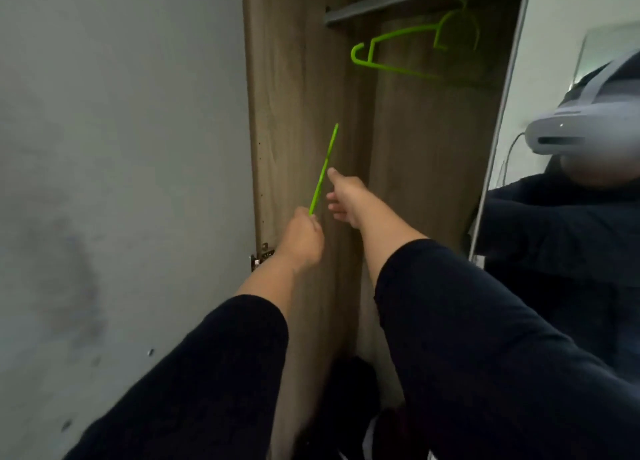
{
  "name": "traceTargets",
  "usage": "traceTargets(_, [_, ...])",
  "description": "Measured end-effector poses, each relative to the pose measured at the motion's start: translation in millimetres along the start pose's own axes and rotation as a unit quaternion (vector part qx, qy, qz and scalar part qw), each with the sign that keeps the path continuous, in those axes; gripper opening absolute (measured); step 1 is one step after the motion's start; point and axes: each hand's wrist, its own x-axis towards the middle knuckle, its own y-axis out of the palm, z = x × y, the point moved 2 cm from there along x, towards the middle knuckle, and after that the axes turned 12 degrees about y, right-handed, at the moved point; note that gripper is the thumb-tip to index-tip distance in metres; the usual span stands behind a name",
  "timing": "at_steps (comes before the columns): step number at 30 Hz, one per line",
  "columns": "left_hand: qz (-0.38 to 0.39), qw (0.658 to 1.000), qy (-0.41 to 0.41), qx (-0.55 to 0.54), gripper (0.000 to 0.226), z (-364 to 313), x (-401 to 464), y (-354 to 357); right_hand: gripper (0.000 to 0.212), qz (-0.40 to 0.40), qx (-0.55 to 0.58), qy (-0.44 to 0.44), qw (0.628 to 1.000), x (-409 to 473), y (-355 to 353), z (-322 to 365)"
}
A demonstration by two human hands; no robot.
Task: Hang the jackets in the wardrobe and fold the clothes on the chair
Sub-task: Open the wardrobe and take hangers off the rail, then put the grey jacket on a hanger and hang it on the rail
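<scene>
Head cam view, so bear with the blur. My left hand (pixel 304 239) has its fingers curled round the bottom end of a thin bright-green plastic hanger (pixel 323 172), seen edge-on so it looks like a skinny stick pointing up toward the wardrobe. My right hand (pixel 343 196) is just beside it, fingers loose and spread, holding nothing, maybe brushing the hanger's edge, can't really tell.

What worries me: I'm only pinching one end, so the hanger could easily twist or slip out, and smooth plastic like that gives no grip. Also no jacket in my hands yet. The only clothes I see are a dark pile of fabric (pixel 353 390) low down at the wardrobe floor, soft and crumpled, easy to step on or snag.

Further out, a second green plastic hanger (pixel 398 49) with curved shoulders hangs on the grey metal rail (pixel 398 3) up top; if I swing mine up carelessly the two hooks could tangle. The wardrobe's brown wood-grain panel (pixel 298 113) looks flat and matte, and a mirrored door (pixel 571 147) stands open to my right.
</scene>
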Motion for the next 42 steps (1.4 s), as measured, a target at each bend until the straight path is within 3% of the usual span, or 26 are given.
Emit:
traceTargets(5, [0.051,0.998,0.007,0.023,0.013,3,-81,6,0.012,0.013,-0.02,0.034,0.999,-31,13,-37])
traceTargets(10, [0.096,0.995,0.024,0.002,0.019,-6,-163,-1,0.017,-0.001,0.001,0.069,0.998,-77,17,-84])
traceTargets(16, [-0.023,0.999,0.011,-0.034,0.026,-20,-225,-42,0.03,-0.013,-0.161,0.001,0.987,-159,-18,-132])
traceTargets(19, [-0.016,0.998,-0.025,0.051,0.038,-28,-247,-71,0.024,-0.052,-0.244,-0.036,0.968,-202,-38,-150])
traceTargets(26, [0.009,0.962,-0.056,0.268,0.041,-39,-293,-126,0.042,0.001,-0.349,-0.144,0.926,-290,-61,-164])
traceTargets(32, [-0.001,0.939,-0.091,0.331,0.037,-59,-375,-159,0.048,0.058,-0.356,-0.212,0.908,-343,-56,-183])
traceTargets(38, [-0.02,0.917,-0.158,0.365,0.035,-92,-475,-190,0.05,0.192,-0.364,-0.264,0.872,-415,-29,-210])
traceTargets(40, [-0.018,0.904,-0.178,0.389,0.035,-100,-509,-205,0.051,0.254,-0.361,-0.249,0.862,-443,-16,-221])
traceTargets(42, [-0.016,0.89,-0.197,0.411,0.035,-108,-539,-223,0.049,0.334,-0.342,-0.18,0.86,-468,-2,-231])
